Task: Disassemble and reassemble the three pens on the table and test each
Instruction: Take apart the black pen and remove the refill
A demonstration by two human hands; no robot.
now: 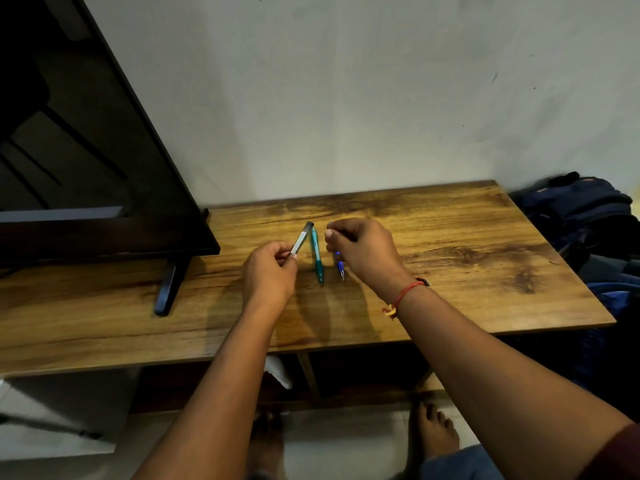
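Three pens are on my feed, all near the middle of the brown wood-grain table point(467, 258). My left hand point(268, 271) pinches the lower end of the slim grey pen with a dark end cap point(302, 239), which is raised and tilted up to the right. The teal-green plastic pen point(317, 254) lies flat just beside it. The blue pen with a metal tip point(340, 268) lies partly under my right hand point(363, 251). That hand's thumb and forefinger are drawn together, but I cannot tell whether they hold anything. A black flat-screen television point(86, 168) stands at the left.
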